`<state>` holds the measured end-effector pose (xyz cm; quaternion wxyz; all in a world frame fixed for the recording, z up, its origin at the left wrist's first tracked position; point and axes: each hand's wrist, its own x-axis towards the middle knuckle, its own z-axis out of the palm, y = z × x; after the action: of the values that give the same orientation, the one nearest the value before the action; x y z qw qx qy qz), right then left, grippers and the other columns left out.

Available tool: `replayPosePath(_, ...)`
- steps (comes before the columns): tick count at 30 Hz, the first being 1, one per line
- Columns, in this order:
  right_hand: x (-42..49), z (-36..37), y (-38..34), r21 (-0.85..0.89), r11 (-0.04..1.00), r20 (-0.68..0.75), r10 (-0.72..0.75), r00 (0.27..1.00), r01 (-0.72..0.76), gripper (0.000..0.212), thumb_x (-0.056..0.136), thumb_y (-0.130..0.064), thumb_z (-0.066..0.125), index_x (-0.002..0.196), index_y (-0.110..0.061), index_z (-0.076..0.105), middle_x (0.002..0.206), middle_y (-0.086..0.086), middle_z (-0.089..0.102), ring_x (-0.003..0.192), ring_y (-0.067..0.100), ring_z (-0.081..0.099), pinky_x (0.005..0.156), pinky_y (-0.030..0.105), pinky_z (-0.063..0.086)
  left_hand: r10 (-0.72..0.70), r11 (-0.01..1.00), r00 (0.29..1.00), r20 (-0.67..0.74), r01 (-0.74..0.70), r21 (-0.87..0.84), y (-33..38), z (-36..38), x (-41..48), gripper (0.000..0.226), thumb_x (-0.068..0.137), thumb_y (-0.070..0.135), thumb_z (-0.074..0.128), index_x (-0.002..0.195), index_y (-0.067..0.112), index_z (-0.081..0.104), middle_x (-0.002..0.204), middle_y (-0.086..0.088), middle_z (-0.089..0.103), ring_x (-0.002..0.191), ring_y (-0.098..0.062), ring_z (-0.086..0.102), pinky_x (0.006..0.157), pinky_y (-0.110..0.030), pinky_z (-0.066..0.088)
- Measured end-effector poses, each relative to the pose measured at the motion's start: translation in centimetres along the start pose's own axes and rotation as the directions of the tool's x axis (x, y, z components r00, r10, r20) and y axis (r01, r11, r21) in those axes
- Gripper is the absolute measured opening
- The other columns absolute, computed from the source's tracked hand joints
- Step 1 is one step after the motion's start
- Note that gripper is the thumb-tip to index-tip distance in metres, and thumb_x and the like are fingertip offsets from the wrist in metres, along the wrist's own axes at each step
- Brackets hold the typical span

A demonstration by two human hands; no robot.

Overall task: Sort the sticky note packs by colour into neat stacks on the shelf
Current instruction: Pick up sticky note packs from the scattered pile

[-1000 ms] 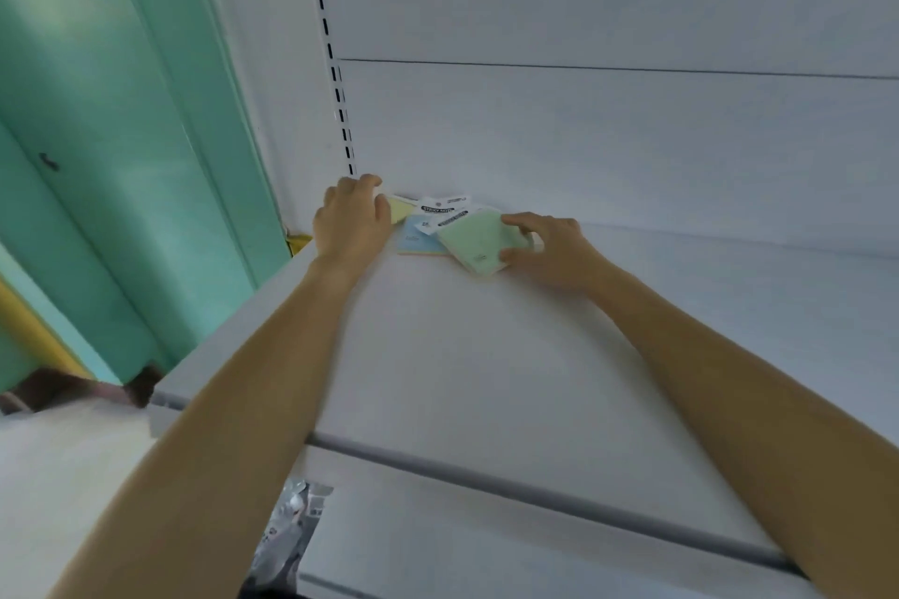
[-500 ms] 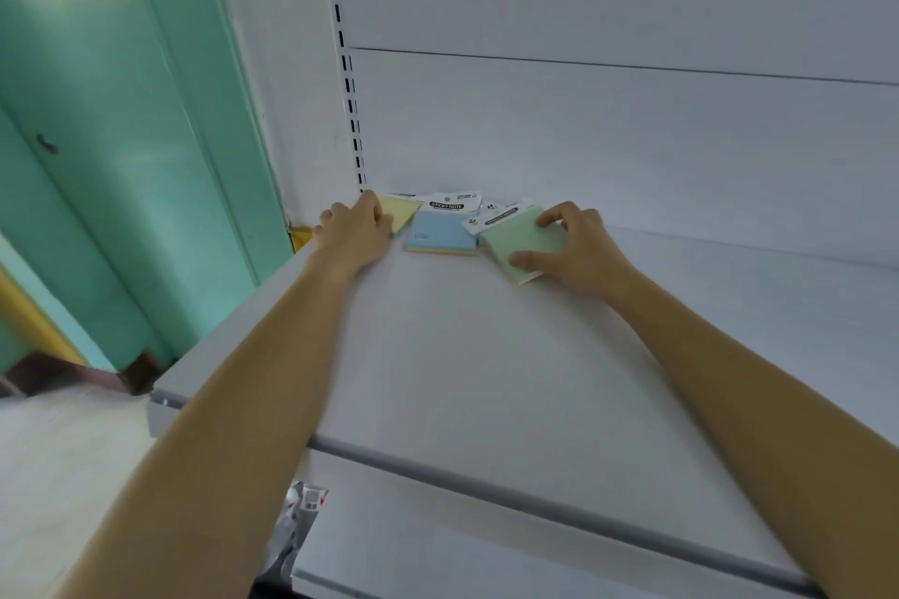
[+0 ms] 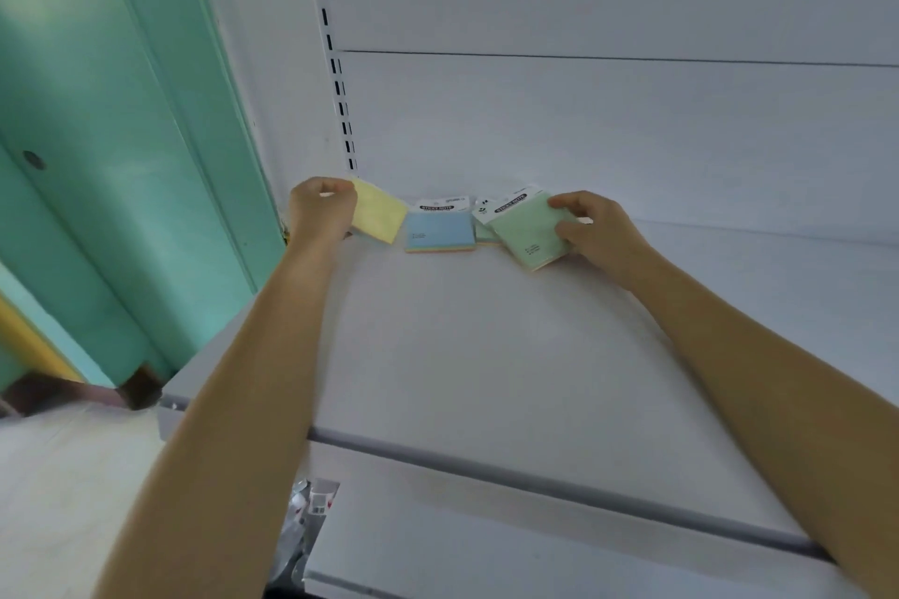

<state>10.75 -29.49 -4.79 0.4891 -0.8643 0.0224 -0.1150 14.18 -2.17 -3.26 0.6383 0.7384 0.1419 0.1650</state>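
On the white shelf point(image 3: 486, 345), near its back wall, lie three kinds of sticky note packs. My left hand point(image 3: 321, 212) grips a yellow pack point(image 3: 378, 215), which is lifted and tilted at the left. A blue pack point(image 3: 440, 231) lies flat in the middle with its white header card toward the wall. My right hand point(image 3: 596, 229) holds a green pack point(image 3: 530, 234), tilted over another green pack point(image 3: 484, 233) that is mostly hidden beneath it.
A slotted upright point(image 3: 335, 63) runs up the white back panel behind the packs. A teal wall point(image 3: 121, 161) stands at the left. A lower shelf point(image 3: 486, 550) sits below, with crinkled plastic packaging point(image 3: 304, 520) at its left end.
The yellow pack has come up off the shelf in my left hand. My right hand has moved the green pack to the right, away from the blue pack, uncovering another green pack.
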Motion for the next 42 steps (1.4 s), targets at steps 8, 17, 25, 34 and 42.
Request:
replayPosePath(8, 0.5, -1.2, -1.9, 0.373, 0.928, -0.104, 0.050, 0.993, -0.008, 0.042, 0.085, 0.006, 0.045, 0.123, -0.008, 0.054, 0.114, 0.003, 0.051, 0.095, 0.020, 0.054, 0.068, 0.019, 0.052, 0.080, 0.986, 0.974, 0.213, -0.046, -0.162, 1.2, 1.9, -2.6, 0.038, 0.078, -0.005, 0.048, 0.104, 0.021, 0.056, 0.072, 0.002, 0.042, 0.065, -0.010, 0.045, 0.059, -0.022, 0.041)
replayPosePath(17, -3.1, -9.3, 0.2, 0.459, 0.888, -0.202, 0.136, 0.970, -0.029, 0.048, 0.084, 0.013, 0.044, 0.130, -0.002, 0.046, 0.117, 0.010, 0.045, 0.100, 0.025, 0.052, 0.070, 0.023, 0.053, 0.167, 0.985, 0.874, 0.456, -0.163, -0.048, 4.1, 9.2, -6.6, 0.049, 0.081, -0.007, 0.048, 0.124, 0.016, 0.052, 0.088, -0.005, 0.047, 0.075, -0.018, 0.049, 0.068, -0.027, 0.043)
replayPosePath(25, -11.7, -22.7, 6.4, 0.477, 0.879, -0.335, 0.211, 0.918, -0.028, 0.051, 0.084, 0.015, 0.040, 0.133, -0.001, 0.040, 0.115, 0.010, 0.046, 0.100, 0.025, 0.051, 0.073, 0.025, 0.051, 0.218, 0.976, 0.762, 0.610, -0.175, -0.130, 6.7, 20.9, -18.1, 0.050, 0.081, -0.009, 0.047, 0.126, 0.013, 0.051, 0.099, -0.009, 0.045, 0.070, -0.011, 0.048, 0.060, -0.021, 0.042)
replayPosePath(34, -22.3, -40.4, 15.8, 0.347, 0.936, -0.484, 0.239, 0.842, -0.066, 0.048, 0.086, 0.010, 0.037, 0.131, -0.005, 0.045, 0.119, 0.006, 0.042, 0.102, 0.022, 0.050, 0.061, 0.016, 0.055, 0.272, 0.962, 0.680, 0.681, -0.204, -0.180, 9.9, 33.4, -35.3, 0.051, 0.081, -0.009, 0.045, 0.127, 0.013, 0.050, 0.104, -0.007, 0.043, 0.092, -0.020, 0.048, 0.068, -0.025, 0.045)
replayPosePath(42, -24.8, -49.5, 21.2, 0.346, 0.936, -0.565, 0.257, 0.784, -0.058, 0.049, 0.086, 0.012, 0.034, 0.131, -0.005, 0.046, 0.131, 0.012, 0.045, 0.104, 0.022, 0.050, 0.079, 0.033, 0.053, 0.276, 0.960, 0.667, 0.692, -0.229, -0.163, 12.4, 42.9, -42.2, 0.051, 0.080, -0.009, 0.045, 0.125, 0.013, 0.051, 0.104, -0.006, 0.046, 0.093, -0.019, 0.048, 0.090, -0.036, 0.048)
